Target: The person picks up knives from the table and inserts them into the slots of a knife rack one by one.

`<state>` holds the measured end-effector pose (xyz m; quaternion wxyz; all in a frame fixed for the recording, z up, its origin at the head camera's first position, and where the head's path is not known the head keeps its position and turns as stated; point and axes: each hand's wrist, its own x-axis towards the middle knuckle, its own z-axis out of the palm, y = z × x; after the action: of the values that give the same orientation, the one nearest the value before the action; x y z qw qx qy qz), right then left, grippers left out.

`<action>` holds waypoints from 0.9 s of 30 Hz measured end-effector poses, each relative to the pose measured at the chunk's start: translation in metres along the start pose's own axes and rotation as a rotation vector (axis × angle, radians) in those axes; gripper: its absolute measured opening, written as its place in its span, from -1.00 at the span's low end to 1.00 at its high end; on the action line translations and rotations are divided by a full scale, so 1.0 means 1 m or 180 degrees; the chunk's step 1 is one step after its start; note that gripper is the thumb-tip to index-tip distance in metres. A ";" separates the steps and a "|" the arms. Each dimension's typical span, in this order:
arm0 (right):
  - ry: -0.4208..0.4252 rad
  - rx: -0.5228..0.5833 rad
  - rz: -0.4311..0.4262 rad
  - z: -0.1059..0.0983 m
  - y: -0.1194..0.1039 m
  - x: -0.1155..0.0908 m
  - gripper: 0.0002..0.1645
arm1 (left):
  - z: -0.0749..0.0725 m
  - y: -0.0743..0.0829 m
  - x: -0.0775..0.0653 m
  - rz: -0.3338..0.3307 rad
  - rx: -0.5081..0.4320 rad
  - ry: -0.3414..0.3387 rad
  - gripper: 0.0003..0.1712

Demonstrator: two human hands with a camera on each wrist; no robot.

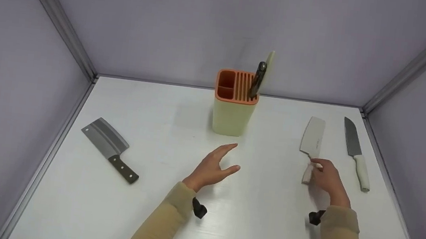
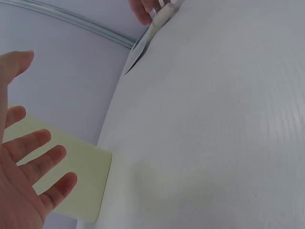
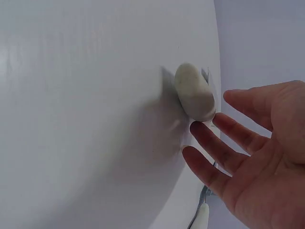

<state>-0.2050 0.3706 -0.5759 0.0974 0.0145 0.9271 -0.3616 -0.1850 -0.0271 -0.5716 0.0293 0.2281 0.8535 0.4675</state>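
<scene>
At the right of the table lies a cleaver point(image 1: 312, 137) with a pale handle, its blade pointing away from me. My right hand point(image 1: 326, 177) is at that handle. In the right wrist view the fingertips point(image 3: 200, 129) come up beside the cleaver handle point(image 3: 191, 90), and the thumb stands apart from it, not wrapped round. My left hand point(image 1: 210, 169) hovers over the middle with thumb and fingers spread, holding nothing. Just beyond it stands a pale green knife block point(image 1: 232, 117) with an orange top. A dark-handled knife point(image 1: 258, 78) and a pale-handled one point(image 1: 269, 66) sit in its right-hand slots.
To the left lies a second cleaver point(image 1: 106, 139) with a dark riveted handle. A white-handled kitchen knife point(image 1: 356, 150) lies near the table's right edge. Grey walls point(image 1: 168, 22) enclose the white table point(image 1: 146, 216) at the back and both sides.
</scene>
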 end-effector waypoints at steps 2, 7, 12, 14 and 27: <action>-0.0017 -0.0074 -0.0108 0.001 -0.001 0.002 -0.50 | 0.003 0.000 0.000 -0.0004 -0.0030 -0.0020 -0.18; 0.0082 -0.0246 -0.0461 0.002 -0.001 0.008 -0.47 | 0.009 0.003 0.000 -0.0005 -0.0051 -0.0114 -0.18; 0.0248 -0.0693 -0.0837 0.005 0.002 0.015 -0.60 | 0.016 0.004 0.000 0.0007 -0.0061 -0.0167 -0.18; 0.0263 -0.0884 -0.0923 0.006 0.002 0.018 -0.68 | 0.019 0.005 0.000 -0.0009 -0.0077 -0.0180 -0.19; 0.0142 -0.1625 -0.1329 0.012 -0.008 0.029 -0.78 | 0.034 0.009 0.001 -0.0045 -0.0258 -0.0305 -0.18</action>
<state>-0.2317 0.3556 -0.5849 0.0014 -0.1928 0.9727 -0.1294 -0.1739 0.0038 -0.5834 0.0828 0.2428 0.8331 0.4901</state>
